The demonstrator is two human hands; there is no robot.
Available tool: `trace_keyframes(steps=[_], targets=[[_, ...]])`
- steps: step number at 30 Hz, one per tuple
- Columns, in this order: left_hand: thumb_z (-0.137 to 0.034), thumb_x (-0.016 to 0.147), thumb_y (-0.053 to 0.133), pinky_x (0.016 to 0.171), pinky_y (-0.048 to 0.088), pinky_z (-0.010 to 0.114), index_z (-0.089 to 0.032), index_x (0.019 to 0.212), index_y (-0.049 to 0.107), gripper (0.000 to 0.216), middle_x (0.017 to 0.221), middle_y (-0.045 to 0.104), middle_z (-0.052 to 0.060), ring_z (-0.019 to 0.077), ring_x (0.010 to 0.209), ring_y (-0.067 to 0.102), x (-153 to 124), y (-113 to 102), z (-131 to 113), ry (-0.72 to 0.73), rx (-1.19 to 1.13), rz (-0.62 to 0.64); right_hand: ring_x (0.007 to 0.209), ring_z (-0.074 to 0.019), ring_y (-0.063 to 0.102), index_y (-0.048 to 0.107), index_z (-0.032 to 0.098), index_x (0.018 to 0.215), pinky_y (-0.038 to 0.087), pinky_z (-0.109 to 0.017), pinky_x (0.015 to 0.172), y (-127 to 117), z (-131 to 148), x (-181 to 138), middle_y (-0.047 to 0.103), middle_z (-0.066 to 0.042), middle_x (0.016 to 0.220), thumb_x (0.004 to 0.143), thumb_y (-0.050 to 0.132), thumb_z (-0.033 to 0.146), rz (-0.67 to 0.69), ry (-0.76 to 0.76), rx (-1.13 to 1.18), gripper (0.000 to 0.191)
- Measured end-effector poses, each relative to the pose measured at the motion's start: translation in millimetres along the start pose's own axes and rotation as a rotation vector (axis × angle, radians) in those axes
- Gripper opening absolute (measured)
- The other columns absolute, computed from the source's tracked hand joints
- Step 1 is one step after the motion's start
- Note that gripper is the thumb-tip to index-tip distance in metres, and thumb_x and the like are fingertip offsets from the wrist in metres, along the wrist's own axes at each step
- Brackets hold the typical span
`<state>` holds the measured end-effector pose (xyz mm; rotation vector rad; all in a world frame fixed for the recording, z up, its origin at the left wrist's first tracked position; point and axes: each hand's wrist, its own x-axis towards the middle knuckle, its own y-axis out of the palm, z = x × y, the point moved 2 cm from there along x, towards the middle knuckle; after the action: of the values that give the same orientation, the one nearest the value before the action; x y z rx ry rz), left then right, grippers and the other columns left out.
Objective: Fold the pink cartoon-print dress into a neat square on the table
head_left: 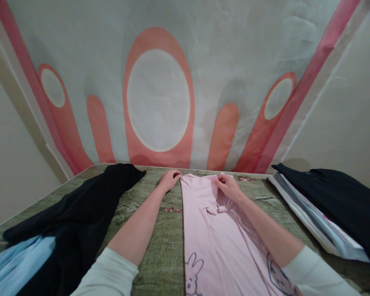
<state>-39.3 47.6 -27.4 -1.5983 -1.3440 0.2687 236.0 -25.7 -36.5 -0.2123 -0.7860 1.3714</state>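
A pink garment (pixel 209 230) with dark line drawings, one of them a rabbit, lies partly folded over on the table in front of me. Its far left corner is pinched in the fingers of my left hand (pixel 170 181). At the far edge, further right, my right hand (pixel 228 187) grips the cloth where a folded-over part lies. Small creases run across the fabric just below that fold. The near end of the garment goes out of the picture, and my right forearm covers some of its right side.
Left of me a black garment (pixel 89 205) lies loosely, with light blue cloth (pixel 24 259) by it. On the right stands a stack of folded clothes (pixel 314 222) topped by a black garment (pixel 336 197). Behind the wood-patterned table (pixel 160 255) hangs a printed backdrop (pixel 160 98).
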Motion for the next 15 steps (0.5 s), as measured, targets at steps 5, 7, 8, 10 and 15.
trace_keyframes(steps=[5, 7, 8, 10, 15], targets=[[-0.025, 0.081, 0.053, 0.081, 0.04, 0.03, -0.017, 0.087, 0.062, 0.013, 0.093, 0.062, 0.006, 0.0189, 0.091, 0.054, -1, 5, -10, -0.037, 0.083, -0.073, 0.056, -0.014, 0.053, 0.051, 0.019, 0.068, 0.037, -0.023, 0.05, 1, -4, -3, 0.058, 0.0, 0.06, 0.075, 0.049, 0.037, -0.02, 0.032, -0.054, 0.019], [-0.025, 0.082, 0.053, 0.08, 0.04, 0.03, -0.018, 0.088, 0.061, 0.012, 0.093, 0.06, 0.006, 0.0191, 0.091, 0.054, -3, 3, -17, -0.047, 0.159, -0.096, 0.054, -0.0136, 0.053, 0.052, 0.019, 0.067, 0.036, -0.023, 0.05, 1, -5, -4, 0.058, 0.0, 0.059, 0.074, 0.048, 0.035, -0.02, 0.03, -0.099, 0.018], [-0.025, 0.082, 0.053, 0.08, 0.04, 0.03, -0.018, 0.087, 0.06, 0.012, 0.093, 0.059, 0.006, 0.019, 0.091, 0.054, -4, 2, -21, -0.057, 0.202, -0.103, 0.054, -0.0134, 0.053, 0.052, 0.019, 0.067, 0.035, -0.023, 0.05, 0, -5, -4, 0.058, 0.001, 0.058, 0.074, 0.048, 0.034, -0.023, 0.026, -0.122, 0.017], [-0.027, 0.083, 0.052, 0.081, 0.039, 0.03, -0.019, 0.086, 0.06, 0.011, 0.092, 0.058, 0.005, 0.0187, 0.091, 0.054, -8, -1, -29, -0.079, 0.263, -0.1, 0.053, -0.0129, 0.052, 0.053, 0.019, 0.066, 0.034, -0.022, 0.05, -1, -4, -4, 0.058, 0.001, 0.058, 0.073, 0.047, 0.033, -0.033, 0.011, -0.162, 0.017], [-0.031, 0.084, 0.05, 0.084, 0.038, 0.03, -0.019, 0.085, 0.06, 0.016, 0.093, 0.059, 0.004, 0.0184, 0.093, 0.053, -17, -1, -47, -0.051, 0.297, -0.038, 0.053, -0.0121, 0.05, 0.051, 0.019, 0.061, 0.033, -0.022, 0.051, -3, -3, -4, 0.056, 0.001, 0.057, 0.073, 0.047, 0.032, -0.065, -0.025, -0.225, 0.018]])
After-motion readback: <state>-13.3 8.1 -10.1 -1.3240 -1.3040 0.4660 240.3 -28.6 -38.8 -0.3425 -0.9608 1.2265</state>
